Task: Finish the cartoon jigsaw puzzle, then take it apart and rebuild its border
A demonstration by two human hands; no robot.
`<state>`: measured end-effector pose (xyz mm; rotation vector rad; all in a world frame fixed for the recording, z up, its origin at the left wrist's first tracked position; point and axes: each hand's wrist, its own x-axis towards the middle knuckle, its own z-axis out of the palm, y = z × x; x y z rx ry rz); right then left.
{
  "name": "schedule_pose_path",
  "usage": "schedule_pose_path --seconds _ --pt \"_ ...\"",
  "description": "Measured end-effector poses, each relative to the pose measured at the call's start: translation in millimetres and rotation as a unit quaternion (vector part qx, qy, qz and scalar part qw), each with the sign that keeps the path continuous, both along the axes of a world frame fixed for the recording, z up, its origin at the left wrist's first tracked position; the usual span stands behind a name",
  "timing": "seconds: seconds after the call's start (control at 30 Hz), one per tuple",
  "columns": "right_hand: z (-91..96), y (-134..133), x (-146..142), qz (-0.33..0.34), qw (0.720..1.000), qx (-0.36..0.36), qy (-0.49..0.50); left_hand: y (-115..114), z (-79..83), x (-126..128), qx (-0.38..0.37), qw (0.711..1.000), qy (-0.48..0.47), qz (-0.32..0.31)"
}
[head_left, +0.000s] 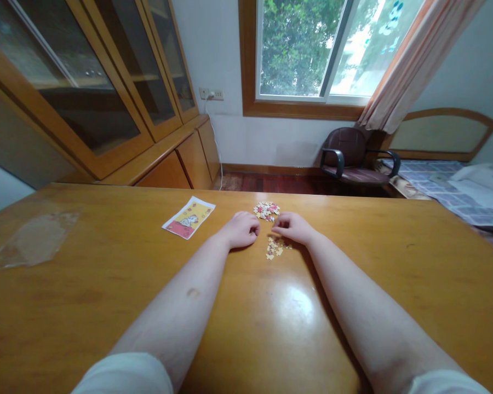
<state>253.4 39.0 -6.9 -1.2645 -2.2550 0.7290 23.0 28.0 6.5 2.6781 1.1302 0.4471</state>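
My left hand (245,230) rests on the wooden table, its fingers curled in; whatever they might hold is hidden. Across a small gap, my right hand (294,227) is bent with thumb and fingertips drawn together just above the table. Anything between those fingertips is too small to make out. Beyond and between the hands lies a heap of jigsaw puzzle pieces (266,210), cream with red and pink parts. A smaller, looser group of yellowish puzzle pieces (274,248) lies on the near side, partly under my right hand.
Left of my left hand lies a picture card (189,218) with a white cartoon figure on yellow and pink. A clear plastic bag (35,241) is at the table's left. Past the table (246,328) stand a glass-door cabinet (164,137), an office chair (353,156) and a bed (447,183).
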Motion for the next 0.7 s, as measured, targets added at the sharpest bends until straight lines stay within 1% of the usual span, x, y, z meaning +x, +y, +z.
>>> schedule_pose_path --seconds 0.07,0.13,0.27,0.4,0.5,0.63,0.67,0.7 --pt "-0.4 1.9 1.3 -0.045 0.997 0.065 -0.009 0.6 0.4 -1.0 0.001 1.000 0.011 0.012" --pt "-1.2 3.5 1.2 -0.071 0.992 0.098 -0.034 1.3 0.3 -1.5 0.002 1.000 0.015 0.027" --pt "-2.2 4.4 -0.6 -0.085 0.991 0.073 -0.079 2.7 -0.5 -1.3 0.010 0.998 -0.006 0.062" --pt "-2.1 4.1 -0.3 -0.098 0.992 0.058 -0.061 3.1 -0.5 0.1 0.015 0.997 -0.021 0.075" --pt "0.0 1.7 -0.9 -0.074 0.996 0.033 -0.038 3.2 0.2 1.1 0.005 0.996 -0.021 0.083" --pt "4.3 -3.7 -5.4 0.029 1.000 0.003 0.007 4.1 -0.8 1.1 -0.001 0.996 -0.036 0.085" --pt "4.9 -4.6 -6.6 0.042 0.999 0.007 0.014 4.2 -1.4 1.0 -0.002 0.996 -0.040 0.080" --pt "5.3 -5.1 -7.6 0.041 0.999 0.015 0.016 4.2 -2.1 1.0 -0.004 0.997 -0.041 0.072"
